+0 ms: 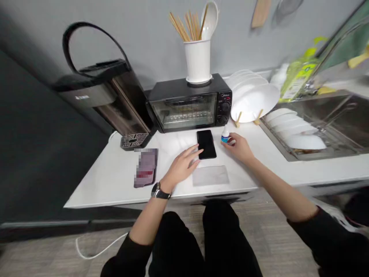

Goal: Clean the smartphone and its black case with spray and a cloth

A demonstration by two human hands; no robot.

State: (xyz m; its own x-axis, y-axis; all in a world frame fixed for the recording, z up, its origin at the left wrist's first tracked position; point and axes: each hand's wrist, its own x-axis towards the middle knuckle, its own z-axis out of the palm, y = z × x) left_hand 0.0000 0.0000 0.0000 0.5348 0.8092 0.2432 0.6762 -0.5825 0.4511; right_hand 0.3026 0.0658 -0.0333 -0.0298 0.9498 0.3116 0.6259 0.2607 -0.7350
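My left hand [182, 166] has its fingers spread, with the fingertips at the left edge of a black smartphone [206, 143] lying face up on the counter. Between the thumb and fingers of my right hand [240, 148] is a small white dropper-like bottle [225, 134] with a blue label, upright on or just over the counter. A flat pale grey rectangle [211, 176], perhaps a cloth, lies in front of the phone. Left of my left hand is another flat, phone-like object [146, 168], its surface blurred by pixelation.
A black toaster oven [187, 111] stands behind the phone, topped by a white utensil holder [198, 61]. A drink dispenser [115, 100] is at left. White plates [255, 102] stand right of the oven, beside a steel sink [343, 127]. The white counter's front edge [115, 202] is near my legs.
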